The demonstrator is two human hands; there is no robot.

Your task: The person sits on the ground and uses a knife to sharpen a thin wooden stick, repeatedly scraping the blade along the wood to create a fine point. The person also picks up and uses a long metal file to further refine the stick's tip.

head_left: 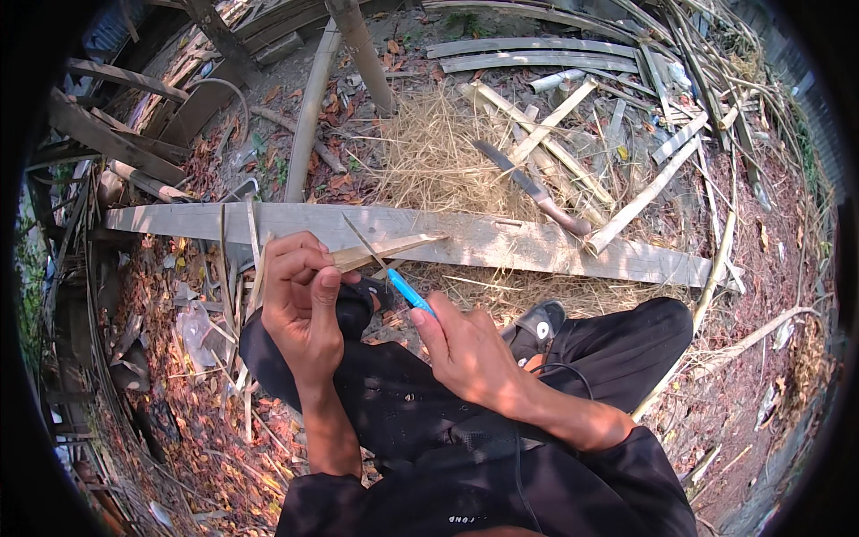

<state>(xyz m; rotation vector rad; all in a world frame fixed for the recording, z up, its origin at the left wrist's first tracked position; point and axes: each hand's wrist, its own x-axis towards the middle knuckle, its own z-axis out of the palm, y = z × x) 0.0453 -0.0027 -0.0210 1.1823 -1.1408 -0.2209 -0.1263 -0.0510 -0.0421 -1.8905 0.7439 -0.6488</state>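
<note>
Between the thumb and fingers of my left hand (302, 300) is a pale split bamboo strip (394, 246), its pointed end facing right. My right hand (470, 353) is wrapped round the bright blue handle of a small knife (410, 291). The thin blade slants up and left across the strip; whether it touches the strip I cannot tell. Both hands are above my lap, on the near side of a long grey plank (309, 220). On the plank's far edge rests a large machete (519, 177) with a brown wooden handle.
Past the plank are a heap of straw-like shavings (438, 148) and split bamboo pieces (559, 121). A wooden post (362, 54) stands at the back. More bamboo strips (537, 61) lie far off. Dry leaves and a clear plastic bag (194, 336) are at left.
</note>
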